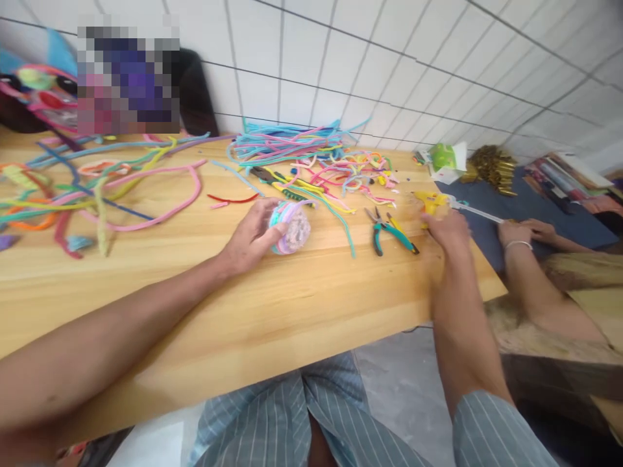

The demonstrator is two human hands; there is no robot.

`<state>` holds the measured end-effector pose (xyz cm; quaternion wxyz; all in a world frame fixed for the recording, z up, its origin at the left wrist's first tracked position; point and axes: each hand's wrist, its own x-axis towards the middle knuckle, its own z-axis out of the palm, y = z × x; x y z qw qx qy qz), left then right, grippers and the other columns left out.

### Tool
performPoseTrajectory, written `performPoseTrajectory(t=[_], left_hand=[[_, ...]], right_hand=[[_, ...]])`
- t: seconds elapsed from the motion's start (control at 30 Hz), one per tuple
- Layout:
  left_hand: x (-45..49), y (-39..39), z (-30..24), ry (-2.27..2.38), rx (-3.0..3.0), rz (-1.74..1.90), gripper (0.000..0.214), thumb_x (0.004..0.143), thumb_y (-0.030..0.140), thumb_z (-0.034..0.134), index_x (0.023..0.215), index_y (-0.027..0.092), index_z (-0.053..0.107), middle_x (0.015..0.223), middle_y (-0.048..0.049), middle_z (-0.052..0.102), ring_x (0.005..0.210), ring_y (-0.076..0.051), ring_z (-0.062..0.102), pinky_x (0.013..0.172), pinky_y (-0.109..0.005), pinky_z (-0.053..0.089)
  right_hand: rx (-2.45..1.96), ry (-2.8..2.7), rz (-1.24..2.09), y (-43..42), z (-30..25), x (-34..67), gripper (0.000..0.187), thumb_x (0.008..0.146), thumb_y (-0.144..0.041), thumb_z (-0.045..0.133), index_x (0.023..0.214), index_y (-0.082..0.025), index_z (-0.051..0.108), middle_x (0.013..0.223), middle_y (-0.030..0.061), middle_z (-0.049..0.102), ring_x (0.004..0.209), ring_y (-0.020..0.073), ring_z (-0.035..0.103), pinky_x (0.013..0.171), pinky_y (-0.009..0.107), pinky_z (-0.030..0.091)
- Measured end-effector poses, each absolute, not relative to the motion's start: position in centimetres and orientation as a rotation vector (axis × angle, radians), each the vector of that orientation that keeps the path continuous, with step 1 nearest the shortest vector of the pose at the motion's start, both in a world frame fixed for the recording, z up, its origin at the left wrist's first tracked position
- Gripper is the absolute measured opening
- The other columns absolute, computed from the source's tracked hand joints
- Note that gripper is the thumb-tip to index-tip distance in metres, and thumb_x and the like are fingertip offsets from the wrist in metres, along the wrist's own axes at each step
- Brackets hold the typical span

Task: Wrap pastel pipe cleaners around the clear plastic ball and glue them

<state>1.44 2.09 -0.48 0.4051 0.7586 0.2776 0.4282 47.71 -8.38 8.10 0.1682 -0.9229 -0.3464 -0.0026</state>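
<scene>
- Pale wood forms the worktop (292,305), and both arms of the person reach over it from the near edge.
- The left hand (250,237) holds a round woven piece (291,228) in pink, lilac and teal. The fingers (265,241) are curled against its left side, and the piece rests on the worktop near the middle.
- The right hand (448,230) is blurred. Its fingers seem clenched around the handle of a yellow glue gun (431,202), near the right end of the worktop.
- Pliers (389,230) with teal handles lie between the two hands, closer to the right one.
- A heap of coloured fuzzy wires (311,155) lies behind the round piece, and more long wires are spread at the left.
- At the far right, the hand of another person (523,232), with a thin bracelet on the wrist, rests on a dark blue mat (535,204).
</scene>
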Motion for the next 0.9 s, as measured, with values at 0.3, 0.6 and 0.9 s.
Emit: performPoseTrajectory(t=[0.3,0.6,0.9], left_hand=[[2.1,1.9,-0.1,0.647,1.888,1.054,0.062,0.104,0.061,0.066,0.148,0.018,0.055,0.148,-0.0175,0.067,0.137,-0.031,0.067,0.118,-0.048,0.057],[2.4,1.3,-0.5,0.602,1.964,1.137,0.058,0.101,0.051,0.07,0.147,0.019,0.057,0.149,-0.0185,0.068,0.142,-0.033,0.066,0.125,-0.053,0.052],[2.8,0.9,-0.6,0.485,2.083,1.236,0.057,0.096,0.041,0.072,0.148,0.025,0.056,0.149,-0.0166,0.067,0.141,-0.034,0.065,0.122,-0.054,0.054]], right_hand=[[-1.962,-1.514,0.341,-11.6,11.6,32.0,0.024,0.089,-0.05,0.08,0.105,-0.033,0.085,0.111,0.008,0.086,0.104,0.0334,0.079,0.096,0.05,0.062],[-1.444,-1.455,0.831,-4.7,8.6,23.1,0.037,0.085,-0.062,0.085,0.094,-0.027,0.08,0.078,-0.0008,0.073,0.075,0.0191,0.066,0.075,0.036,0.057],[-1.367,-1.229,0.997,-4.5,6.6,22.0,0.043,0.072,-0.059,0.095,0.095,-0.027,0.078,0.079,-0.0004,0.072,0.072,0.0184,0.064,0.07,0.035,0.057]])
